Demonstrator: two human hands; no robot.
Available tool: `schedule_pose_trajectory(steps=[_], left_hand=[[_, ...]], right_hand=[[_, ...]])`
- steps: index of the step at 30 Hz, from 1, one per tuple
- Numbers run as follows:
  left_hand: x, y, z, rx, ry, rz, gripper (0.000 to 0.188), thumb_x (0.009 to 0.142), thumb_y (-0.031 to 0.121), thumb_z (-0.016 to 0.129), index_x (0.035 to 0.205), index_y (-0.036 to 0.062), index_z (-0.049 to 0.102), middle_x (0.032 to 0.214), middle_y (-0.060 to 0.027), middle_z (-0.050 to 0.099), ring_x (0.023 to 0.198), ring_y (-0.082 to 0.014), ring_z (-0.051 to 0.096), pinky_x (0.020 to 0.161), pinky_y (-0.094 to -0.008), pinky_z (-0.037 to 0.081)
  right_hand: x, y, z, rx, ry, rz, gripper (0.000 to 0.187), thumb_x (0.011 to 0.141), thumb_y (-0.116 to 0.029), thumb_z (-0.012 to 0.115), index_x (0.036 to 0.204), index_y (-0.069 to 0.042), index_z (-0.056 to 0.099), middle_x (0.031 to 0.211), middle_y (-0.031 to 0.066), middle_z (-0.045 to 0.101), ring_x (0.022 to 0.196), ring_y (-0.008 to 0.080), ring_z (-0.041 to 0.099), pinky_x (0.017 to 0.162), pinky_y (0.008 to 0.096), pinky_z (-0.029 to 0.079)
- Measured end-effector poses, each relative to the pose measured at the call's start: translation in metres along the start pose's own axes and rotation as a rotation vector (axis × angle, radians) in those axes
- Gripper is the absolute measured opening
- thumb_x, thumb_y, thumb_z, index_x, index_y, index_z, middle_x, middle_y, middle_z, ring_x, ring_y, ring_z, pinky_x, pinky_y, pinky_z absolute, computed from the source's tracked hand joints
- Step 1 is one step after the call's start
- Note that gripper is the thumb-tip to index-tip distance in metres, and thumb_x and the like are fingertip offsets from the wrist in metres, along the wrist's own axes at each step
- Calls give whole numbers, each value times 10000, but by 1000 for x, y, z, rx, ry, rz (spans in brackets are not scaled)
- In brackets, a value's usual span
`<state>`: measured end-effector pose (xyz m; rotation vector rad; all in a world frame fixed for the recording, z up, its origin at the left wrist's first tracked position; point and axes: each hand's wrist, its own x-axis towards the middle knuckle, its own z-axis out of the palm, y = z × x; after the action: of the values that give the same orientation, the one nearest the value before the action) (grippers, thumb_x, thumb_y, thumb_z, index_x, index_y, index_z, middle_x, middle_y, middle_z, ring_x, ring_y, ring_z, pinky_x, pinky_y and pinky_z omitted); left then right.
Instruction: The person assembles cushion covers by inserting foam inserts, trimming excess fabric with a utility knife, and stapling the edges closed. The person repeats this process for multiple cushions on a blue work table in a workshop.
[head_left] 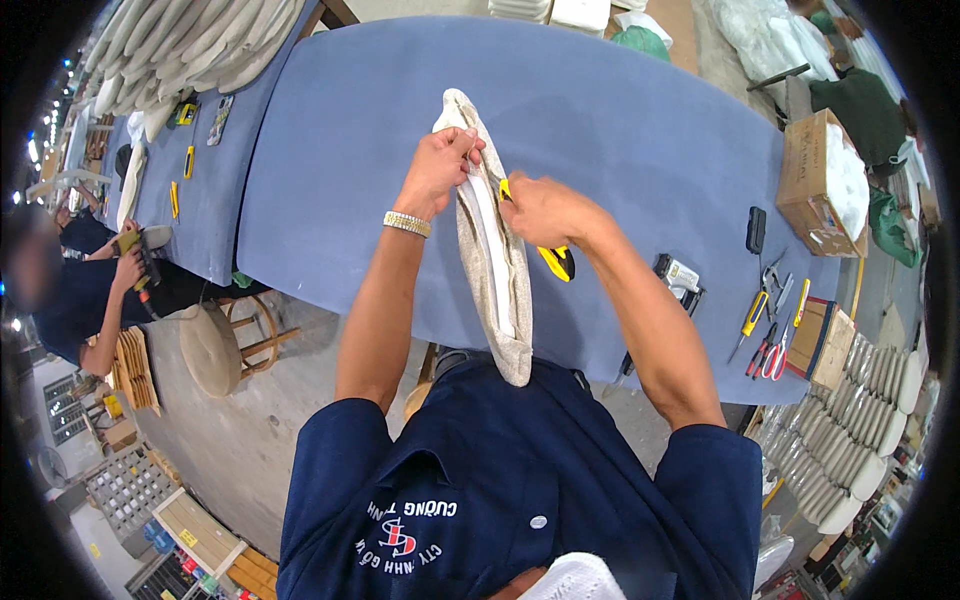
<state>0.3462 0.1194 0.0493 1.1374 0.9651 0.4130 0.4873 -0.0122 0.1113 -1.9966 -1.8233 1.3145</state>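
A beige fabric seat cushion (510,290) stands on its edge before me, one end on the blue table and the near end against my waist. Along its upturned side the cover gapes, baring a long white strip. Near the far end my left hand (442,165) is closed in a pinch on the fabric edge. My right hand (547,210) grips a yellow-and-black utility knife (556,263), held against the right side of the opening. Fingers hide most of the knife, and its blade cannot be made out.
On the blue table (620,130) to the right lie a staple gun (680,277), a black case (756,230), a screwdriver (755,313), red-handled scissors (774,362) and pliers. A cardboard box (820,185) stands beyond. At left, a co-worker (70,290) holds a power tool; cushions (190,40) are piled behind.
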Motion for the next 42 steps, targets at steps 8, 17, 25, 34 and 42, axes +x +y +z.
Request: schedule_pose_trajectory(steps=[8, 17, 25, 34, 42], left_hand=[[4, 9, -6, 73, -44, -94, 208, 1006, 233, 640, 941, 35, 646, 730, 41, 569, 582, -14, 407, 456, -194, 261], [12, 12, -24, 85, -164, -137, 251, 1004, 271, 660, 943, 27, 661, 694, 71, 520, 576, -13, 394, 442, -182, 280], [-45, 42, 13, 446, -220, 94, 344, 1027, 355, 629, 863, 57, 681, 676, 84, 509, 565, -23, 392, 504, -197, 289], [-128, 41, -23, 850, 398, 714, 278, 1013, 279, 662, 998, 9, 724, 691, 1, 622, 599, -117, 535, 571, -266, 434], [-162, -14, 31, 1347, 123, 200, 477, 988, 452, 642, 724, 61, 710, 647, -193, 656, 645, -376, 678, 591, -424, 515]], right_hand=[[-13, 7, 10, 41, -49, -15, 434, 976, -220, 470, 1114, 188, 530, 939, 347, 685, 881, 479, 687, 804, 535, 535], [-72, 14, 67, 183, -43, -14, 381, 1005, -249, 477, 1095, 120, 457, 751, 286, 649, 752, 485, 656, 726, 554, 502], [-116, -6, 104, 299, -26, 90, 403, 992, -230, 502, 1137, 147, 495, 858, 330, 670, 864, 499, 668, 794, 565, 508], [-122, -3, 120, 296, 165, 67, 389, 971, -224, 524, 1123, 135, 523, 872, 332, 686, 841, 504, 678, 788, 574, 524], [-120, -2, 120, 311, 156, 83, 374, 962, -226, 533, 1084, 127, 552, 825, 320, 688, 814, 509, 681, 787, 577, 533]])
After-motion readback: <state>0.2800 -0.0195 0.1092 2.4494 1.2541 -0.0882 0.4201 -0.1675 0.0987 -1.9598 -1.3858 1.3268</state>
